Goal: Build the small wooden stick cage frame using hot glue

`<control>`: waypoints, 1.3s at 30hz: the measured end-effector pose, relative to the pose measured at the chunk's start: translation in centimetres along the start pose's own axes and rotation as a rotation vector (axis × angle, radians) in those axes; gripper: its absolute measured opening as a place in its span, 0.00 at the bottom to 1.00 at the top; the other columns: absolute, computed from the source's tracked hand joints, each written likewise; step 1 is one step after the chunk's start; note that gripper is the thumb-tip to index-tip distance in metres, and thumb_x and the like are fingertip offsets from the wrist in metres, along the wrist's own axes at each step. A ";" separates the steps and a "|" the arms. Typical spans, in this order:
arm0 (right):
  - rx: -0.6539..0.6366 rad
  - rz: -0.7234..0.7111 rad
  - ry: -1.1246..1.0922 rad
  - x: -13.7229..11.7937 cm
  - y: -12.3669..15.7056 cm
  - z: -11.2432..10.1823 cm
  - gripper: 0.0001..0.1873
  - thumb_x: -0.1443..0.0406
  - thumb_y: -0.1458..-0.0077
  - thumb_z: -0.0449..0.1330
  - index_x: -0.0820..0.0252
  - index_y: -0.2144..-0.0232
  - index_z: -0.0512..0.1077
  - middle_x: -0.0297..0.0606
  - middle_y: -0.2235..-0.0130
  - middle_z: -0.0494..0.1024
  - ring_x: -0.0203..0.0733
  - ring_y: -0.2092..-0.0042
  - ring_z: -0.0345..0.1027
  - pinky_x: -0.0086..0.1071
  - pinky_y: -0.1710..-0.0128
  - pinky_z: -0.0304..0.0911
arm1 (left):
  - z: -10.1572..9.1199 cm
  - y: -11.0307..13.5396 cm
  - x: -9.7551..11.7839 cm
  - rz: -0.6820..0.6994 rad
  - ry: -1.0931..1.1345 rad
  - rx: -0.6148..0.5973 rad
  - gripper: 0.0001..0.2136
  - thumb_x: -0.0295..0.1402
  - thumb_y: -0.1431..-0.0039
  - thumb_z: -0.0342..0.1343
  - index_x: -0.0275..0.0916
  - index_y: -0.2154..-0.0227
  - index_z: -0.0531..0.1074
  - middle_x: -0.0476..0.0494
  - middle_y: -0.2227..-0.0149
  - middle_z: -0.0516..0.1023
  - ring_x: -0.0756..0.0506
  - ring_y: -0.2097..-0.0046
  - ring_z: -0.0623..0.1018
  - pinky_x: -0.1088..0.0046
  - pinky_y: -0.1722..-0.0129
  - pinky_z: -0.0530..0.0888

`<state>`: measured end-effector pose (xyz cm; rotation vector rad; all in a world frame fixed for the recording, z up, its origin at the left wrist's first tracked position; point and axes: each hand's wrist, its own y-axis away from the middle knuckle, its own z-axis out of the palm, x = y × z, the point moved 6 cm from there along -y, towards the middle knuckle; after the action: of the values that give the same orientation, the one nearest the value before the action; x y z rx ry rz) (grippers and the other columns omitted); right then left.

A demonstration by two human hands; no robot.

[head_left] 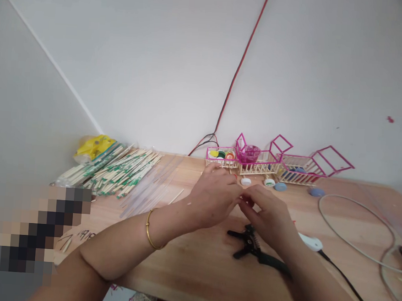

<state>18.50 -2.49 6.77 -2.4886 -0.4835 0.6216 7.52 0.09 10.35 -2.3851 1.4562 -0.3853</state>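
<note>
My left hand (214, 197), with a gold bangle (150, 229) on its wrist, reaches over the table. My right hand (268, 215) meets it, and the fingertips of both come together in a pinch. Whatever lies between them is too small and too covered to make out. Under my right hand is a black plier-like tool (248, 242) with a dark green handle, partly hidden by the forearm. Just behind the hands stand small stick-built carts (262, 166) with pink edges and bottle-cap wheels (269, 183).
Paper-wrapped chopsticks (127, 170) lie in a heap at the left beside a yellow bag (96, 147). Clear thin sticks (146, 190) are next to them. On the right are a white corded tool (311, 242) and a looped pale cable (359, 203). The wall (158, 74) rises behind the table.
</note>
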 end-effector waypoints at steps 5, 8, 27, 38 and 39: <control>-0.026 0.016 -0.002 0.2 0.0 0.1 0.04 0.67 0.43 0.55 0.58 0.70 0.69 0.34 0.73 0.70 0.40 0.70 0.64 0.32 0.70 0.58 | 0.2 -0.1 0.0 0.014 -0.017 0.016 0.08 0.31 0.39 0.49 0.39 0.68 0.74 0.47 0.69 0.76 0.45 0.62 0.72 0.57 0.50 0.60; -0.070 0.041 0.004 0.9 0.1 -0.2 0.07 0.65 0.45 0.58 0.58 0.62 0.70 0.34 0.71 0.71 0.40 0.69 0.65 0.33 0.69 0.60 | 0.0 -0.2 -0.1 0.021 -0.012 0.036 0.08 0.31 0.40 0.50 0.39 0.69 0.74 0.48 0.69 0.76 0.45 0.62 0.72 0.57 0.48 0.59; 0.465 0.160 0.209 -1.9 2.9 -11.8 0.11 0.65 0.40 0.52 0.57 0.58 0.71 0.39 0.62 0.77 0.42 0.61 0.71 0.33 0.63 0.63 | -0.3 -1.0 -1.1 -0.008 0.023 -0.035 0.07 0.31 0.41 0.53 0.38 0.72 0.74 0.47 0.69 0.77 0.45 0.63 0.73 0.61 0.51 0.63; -0.249 0.298 0.143 5.5 7.5 -7.2 0.15 0.55 0.42 0.54 0.52 0.56 0.71 0.39 0.61 0.76 0.43 0.63 0.71 0.35 0.64 0.65 | 0.5 -1.4 -1.3 0.044 0.065 -0.059 0.08 0.32 0.39 0.51 0.38 0.69 0.75 0.45 0.67 0.77 0.45 0.62 0.73 0.62 0.54 0.65; -0.249 0.275 0.174 6.2 7.8 -6.7 0.17 0.55 0.44 0.56 0.53 0.53 0.70 0.42 0.57 0.74 0.46 0.59 0.70 0.37 0.61 0.65 | 0.6 -1.4 -1.3 0.047 0.073 -0.057 0.08 0.32 0.39 0.51 0.38 0.69 0.75 0.45 0.67 0.78 0.45 0.62 0.73 0.63 0.54 0.65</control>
<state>28.75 -8.61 5.34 -2.8439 -0.1601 0.4641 8.28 1.96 10.32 -2.3994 1.5729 -0.4293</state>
